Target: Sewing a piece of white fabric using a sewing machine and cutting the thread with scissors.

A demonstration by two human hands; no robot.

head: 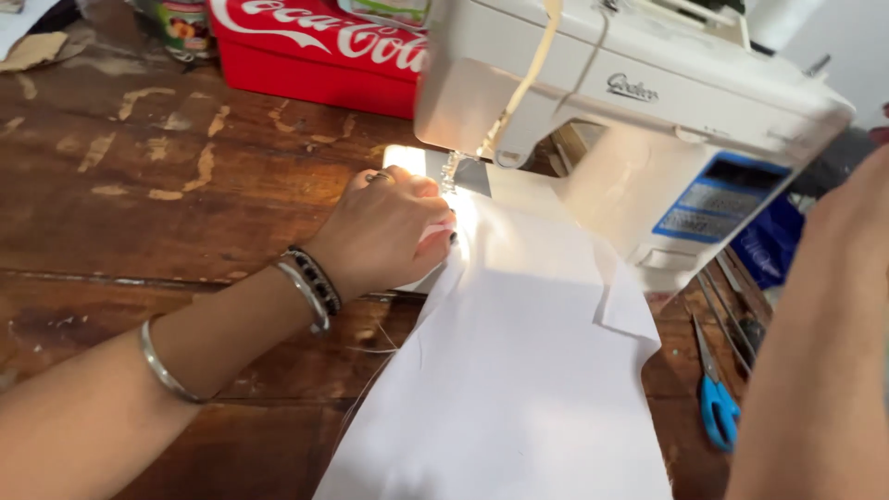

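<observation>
A white sewing machine stands on a worn wooden table. White fabric lies under its needle and runs toward me. My left hand, with a ring and bracelets, presses the fabric's left edge right beside the needle, fingers curled on the cloth. My right arm rises along the right edge of the view, and my right hand reaches up behind the machine's right end, its fingers cut off by the frame.
Blue-handled scissors and other metal tools lie on the table to the right of the fabric. A red box and a jar stand behind the machine at the back left. Loose thread trails left of the fabric.
</observation>
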